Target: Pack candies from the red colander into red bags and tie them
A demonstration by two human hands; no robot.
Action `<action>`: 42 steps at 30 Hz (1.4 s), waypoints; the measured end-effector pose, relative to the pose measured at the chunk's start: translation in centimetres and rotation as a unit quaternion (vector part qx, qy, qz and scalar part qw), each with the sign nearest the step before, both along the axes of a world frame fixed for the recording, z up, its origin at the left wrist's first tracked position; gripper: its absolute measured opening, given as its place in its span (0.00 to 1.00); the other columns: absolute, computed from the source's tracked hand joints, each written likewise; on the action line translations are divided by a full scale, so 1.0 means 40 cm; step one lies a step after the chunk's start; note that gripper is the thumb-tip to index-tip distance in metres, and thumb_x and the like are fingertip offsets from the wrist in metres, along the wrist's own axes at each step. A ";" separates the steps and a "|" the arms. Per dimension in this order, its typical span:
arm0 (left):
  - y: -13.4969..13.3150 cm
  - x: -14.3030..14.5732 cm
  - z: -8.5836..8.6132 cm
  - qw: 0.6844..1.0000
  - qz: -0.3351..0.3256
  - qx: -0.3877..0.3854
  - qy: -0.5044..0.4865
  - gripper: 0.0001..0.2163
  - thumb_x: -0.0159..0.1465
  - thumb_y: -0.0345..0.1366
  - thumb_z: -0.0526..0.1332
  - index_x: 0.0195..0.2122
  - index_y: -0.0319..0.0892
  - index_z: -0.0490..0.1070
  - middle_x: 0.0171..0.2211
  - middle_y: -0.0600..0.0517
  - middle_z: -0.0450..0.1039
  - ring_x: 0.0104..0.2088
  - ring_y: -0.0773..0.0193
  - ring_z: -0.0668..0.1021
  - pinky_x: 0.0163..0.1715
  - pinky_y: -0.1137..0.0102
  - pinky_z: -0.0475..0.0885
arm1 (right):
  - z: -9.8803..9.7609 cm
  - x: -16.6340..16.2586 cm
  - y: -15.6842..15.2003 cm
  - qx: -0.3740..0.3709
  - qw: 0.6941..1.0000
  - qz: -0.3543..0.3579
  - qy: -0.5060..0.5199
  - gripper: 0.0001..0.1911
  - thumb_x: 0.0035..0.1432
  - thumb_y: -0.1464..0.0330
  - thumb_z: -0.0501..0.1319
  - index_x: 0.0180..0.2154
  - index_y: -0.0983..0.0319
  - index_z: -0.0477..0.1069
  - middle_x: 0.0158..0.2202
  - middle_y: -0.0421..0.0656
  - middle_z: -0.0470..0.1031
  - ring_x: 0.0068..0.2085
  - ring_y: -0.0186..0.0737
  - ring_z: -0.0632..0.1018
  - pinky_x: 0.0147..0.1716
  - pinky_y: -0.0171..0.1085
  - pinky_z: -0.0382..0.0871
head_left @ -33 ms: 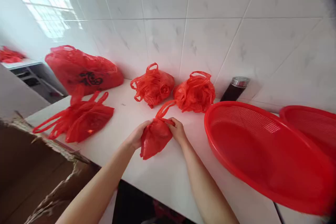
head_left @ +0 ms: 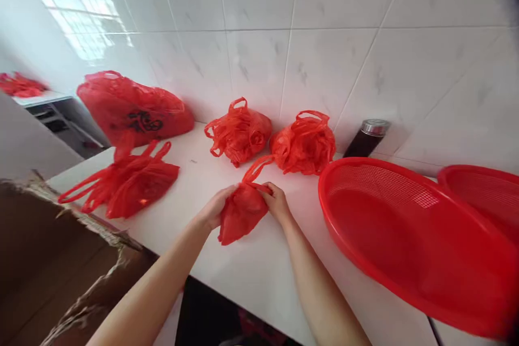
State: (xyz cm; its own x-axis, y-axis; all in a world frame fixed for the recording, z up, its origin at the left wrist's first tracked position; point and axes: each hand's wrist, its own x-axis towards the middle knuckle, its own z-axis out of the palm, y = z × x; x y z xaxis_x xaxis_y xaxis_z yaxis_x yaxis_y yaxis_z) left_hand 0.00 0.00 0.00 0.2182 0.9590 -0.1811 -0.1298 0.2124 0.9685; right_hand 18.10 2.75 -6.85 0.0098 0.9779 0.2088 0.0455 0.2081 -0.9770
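So both hands are on one small red plastic bag [head_left: 242, 212], sitting about mid-counter on the white countertop [head_left: 251, 275], a bit back from the near edge. The left hand [head_left: 214, 208] has its fingers curled shut on the bag's left side. The right hand [head_left: 277, 201] is pinched closed on the neck at the right, just where the handle loop [head_left: 257, 166] comes out.

The bag sits right between the two hands, neither one really closer. Its long axis runs on a diagonal: the fat bottom end points near and left, below the fingers, and the handle loop trails off far and right, nearly touching a bunched red bag [head_left: 305, 143]. Can't tell what's inside, the plastic hides it.

Around it: another bunched red bag [head_left: 239, 132] by the tiled wall [head_left: 324, 38], flat red bags [head_left: 125, 179] off to the left, and a big printed red bag [head_left: 133, 111] far left. On the right there's a red mesh basket [head_left: 405, 238] with a second red basket [head_left: 482, 200] behind it, plus a dark bottle with a metal cap [head_left: 367, 138]. A torn cardboard box [head_left: 60, 259] sits near left.
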 end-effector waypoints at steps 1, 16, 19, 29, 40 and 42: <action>0.003 -0.002 0.004 1.000 0.006 0.006 0.012 0.18 0.57 0.54 0.63 0.31 0.42 0.69 0.27 0.51 0.75 0.28 0.60 0.79 0.32 0.66 0.76 | 0.000 0.002 0.000 -0.002 1.000 0.001 0.002 0.15 0.53 0.55 0.63 0.30 0.60 0.72 0.25 0.36 0.68 0.28 0.34 0.68 0.26 0.31 0.61; 0.072 -0.380 0.184 0.832 0.103 0.126 0.530 0.12 0.62 0.44 0.63 0.40 0.40 0.74 0.33 0.51 0.76 0.34 0.60 0.77 0.35 0.65 0.72 | -0.001 0.018 -0.006 -0.034 0.999 -0.020 -0.029 0.19 0.58 0.51 0.58 0.36 0.60 0.72 0.29 0.40 0.73 0.24 0.34 0.72 0.28 0.36 0.69; 0.053 -0.449 0.171 0.761 0.139 0.114 0.623 0.14 0.66 0.42 0.61 0.47 0.38 0.72 0.45 0.47 0.74 0.44 0.57 0.77 0.46 0.56 0.72 | -0.002 0.018 -0.007 -0.029 0.999 -0.018 -0.041 0.19 0.59 0.51 0.58 0.36 0.60 0.72 0.28 0.40 0.72 0.24 0.34 0.72 0.28 0.36 0.69; 0.016 -0.444 0.138 0.732 0.027 0.085 0.676 0.16 0.67 0.45 0.58 0.48 0.39 0.72 0.46 0.47 0.74 0.45 0.56 0.77 0.47 0.56 0.71 | -0.011 0.015 -0.002 -0.025 0.997 -0.021 -0.075 0.18 0.59 0.51 0.57 0.36 0.59 0.72 0.28 0.40 0.73 0.25 0.35 0.73 0.28 0.36 0.69; 0.112 -0.434 0.029 0.758 -0.069 -0.009 0.649 0.19 0.67 0.41 0.60 0.57 0.41 0.67 0.54 0.44 0.70 0.49 0.55 0.76 0.48 0.54 0.74 | -0.001 0.014 -0.009 -0.024 0.996 -0.018 -0.089 0.18 0.61 0.52 0.55 0.37 0.59 0.71 0.29 0.40 0.72 0.24 0.35 0.72 0.29 0.36 0.69; 0.114 -0.430 0.028 0.753 -0.060 0.001 0.655 0.19 0.66 0.40 0.61 0.57 0.41 0.67 0.56 0.43 0.68 0.52 0.53 0.75 0.50 0.52 0.72 | 0.000 0.013 -0.008 -0.025 0.996 -0.019 -0.087 0.18 0.61 0.52 0.55 0.37 0.59 0.71 0.28 0.40 0.72 0.25 0.35 0.72 0.29 0.36 0.69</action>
State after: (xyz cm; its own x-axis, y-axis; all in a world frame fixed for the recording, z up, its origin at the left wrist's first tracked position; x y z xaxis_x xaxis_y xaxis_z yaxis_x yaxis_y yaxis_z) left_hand -17.18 4.57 1.12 -0.0613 0.9469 -0.3155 0.9574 0.1451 0.2495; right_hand 18.61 2.41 -6.86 0.0148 0.9868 0.1615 0.2224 0.1542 -0.9627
